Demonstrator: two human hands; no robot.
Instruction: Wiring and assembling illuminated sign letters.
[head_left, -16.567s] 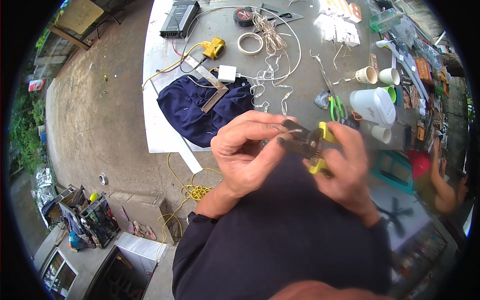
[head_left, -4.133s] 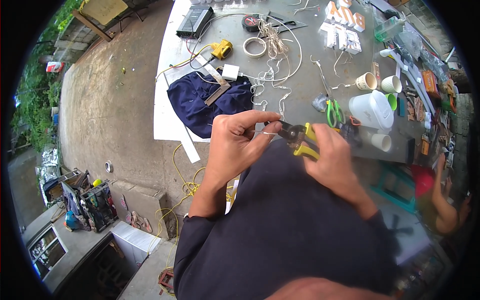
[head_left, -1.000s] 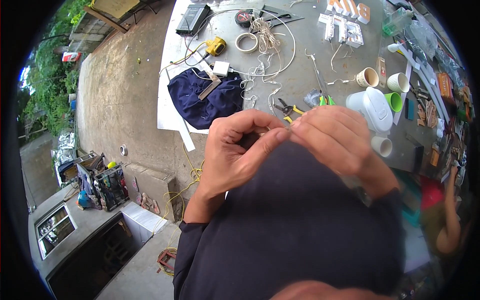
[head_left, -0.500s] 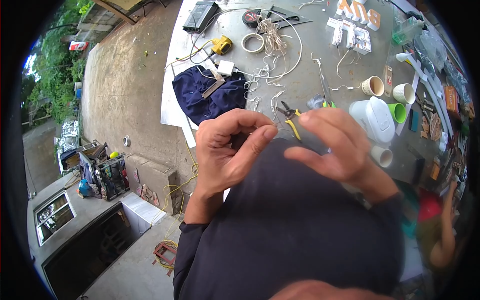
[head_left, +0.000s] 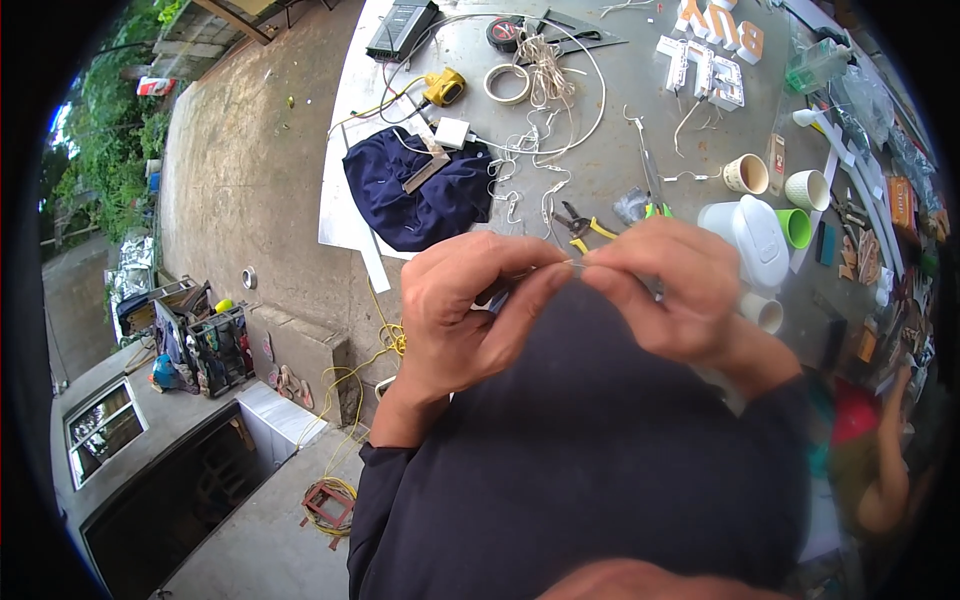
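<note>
In front of my torso, my left hand [head_left: 475, 312] and my right hand [head_left: 668, 290] meet fingertip to fingertip. Both are closed in a pinch on a thin wire [head_left: 577, 264], whose fine strands barely show between them. Just beyond the fingers, yellow-handled cutting pliers [head_left: 578, 226] lie on the grey table [head_left: 620, 110]. A string of small white LED modules [head_left: 552, 190] trails over the tabletop toward my hands. To the right of the pliers, a long tool with green handles [head_left: 652, 175] lies by a small clear plastic bag [head_left: 630, 206].
Dark blue cloth [head_left: 410, 205] lies left, near a yellow-and-black tool [head_left: 443, 88]. Farther back are a tape roll [head_left: 507, 85], a tape measure [head_left: 502, 35] and white block letters [head_left: 700, 70]. Cups [head_left: 745, 174] and a lidded white tub [head_left: 750, 240] stand right; another person's arm [head_left: 885, 450] shows beyond.
My right hand has moved left, its spread thumb and fingers closing on the wire at my left fingertips. My left hand has shifted slightly right and stays pinched.
</note>
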